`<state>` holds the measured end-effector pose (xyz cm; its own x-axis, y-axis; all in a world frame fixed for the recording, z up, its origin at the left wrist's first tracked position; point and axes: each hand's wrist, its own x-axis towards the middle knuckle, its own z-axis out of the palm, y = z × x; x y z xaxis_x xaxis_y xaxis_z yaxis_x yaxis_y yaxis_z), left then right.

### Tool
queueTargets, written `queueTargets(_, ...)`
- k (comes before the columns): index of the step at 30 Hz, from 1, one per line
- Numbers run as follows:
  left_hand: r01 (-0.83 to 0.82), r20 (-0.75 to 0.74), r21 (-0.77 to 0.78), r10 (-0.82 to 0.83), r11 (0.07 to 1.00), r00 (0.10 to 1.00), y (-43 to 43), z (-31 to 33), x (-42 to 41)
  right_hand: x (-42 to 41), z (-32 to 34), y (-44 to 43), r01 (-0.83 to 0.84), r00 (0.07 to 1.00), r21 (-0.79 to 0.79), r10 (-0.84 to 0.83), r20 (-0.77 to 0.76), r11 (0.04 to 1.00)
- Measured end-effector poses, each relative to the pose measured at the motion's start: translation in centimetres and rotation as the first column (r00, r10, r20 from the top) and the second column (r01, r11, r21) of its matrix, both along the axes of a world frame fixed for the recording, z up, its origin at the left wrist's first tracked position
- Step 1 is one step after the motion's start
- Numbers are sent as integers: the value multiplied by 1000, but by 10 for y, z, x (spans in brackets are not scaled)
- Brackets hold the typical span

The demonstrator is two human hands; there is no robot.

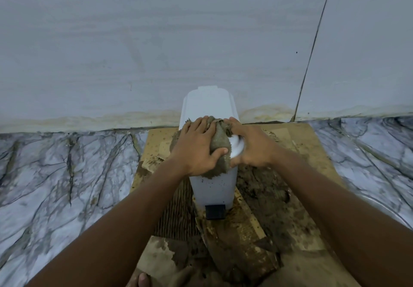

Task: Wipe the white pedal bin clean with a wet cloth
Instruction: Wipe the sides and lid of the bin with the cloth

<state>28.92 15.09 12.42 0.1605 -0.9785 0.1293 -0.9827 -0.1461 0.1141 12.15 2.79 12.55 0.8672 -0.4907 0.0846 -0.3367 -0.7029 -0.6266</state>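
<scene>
A tall white pedal bin (213, 188) stands upright on wet cardboard against the wall, its black pedal (215, 211) facing me and dark specks on its front. A dirty grey-brown cloth (220, 143) lies over the front of the lid. My left hand (196, 146) presses flat on the cloth, thumb hooked around its lower edge. My right hand (250, 146) grips the lid's right front rim, fingertips touching the cloth's upper edge. The back of the lid (209, 103) shows bare and white.
Soggy, mud-stained cardboard (279, 197) covers the floor under and in front of the bin. Grey-veined marble floor (67, 175) spreads to both sides. A pale tiled wall (156, 40) stands right behind the bin. A toe (143, 280) shows at the bottom edge.
</scene>
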Motion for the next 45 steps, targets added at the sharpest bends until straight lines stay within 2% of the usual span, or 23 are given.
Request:
queueTargets(4,130,-50,52,-128,990,991,18,8,22,2,0,4,22,999,7,-22,-24,1000)
queueTargets(12,106,-59,-47,-109,993,992,6,5,8,-3,4,1,8,1000,15,-8,-4,1000)
queueTargets(16,209,-232,-26,-209,978,950,26,14,30,1,2,1,2,1000,-19,-2,-28,1000)
queueTargets(20,155,-421,15,-134,988,897,26,26,41,4,-1,-1,7,1000,1,-7,-2,1000)
queueTargets(23,84,-487,-52,-99,995,868,24,23,43,5,-4,-5,15,1000,17,-15,-2,1000)
queueTargets(27,-5,-432,-234,-100,972,896,18,4,42,9,-1,-14,14,999,59,-17,47,998)
queueTargets(32,34,-339,-223,-110,974,934,-1,6,48,22,12,-37,-1,1000,4,1,5,1000)
queueTargets(35,2,-355,-275,-103,961,929,-10,7,47,29,21,-49,-15,1000,-11,15,-22,1000)
queueTargets(41,43,-479,-181,-126,983,869,-14,31,84,45,31,-59,-19,1000,61,18,22,998)
queueTargets(43,-22,-443,-259,-99,966,891,-20,27,82,55,33,-60,-13,1000,59,11,26,998)
queueTargets(45,-101,-345,-375,-38,921,938,-28,15,73,63,36,-65,-20,1000,60,19,22,998)
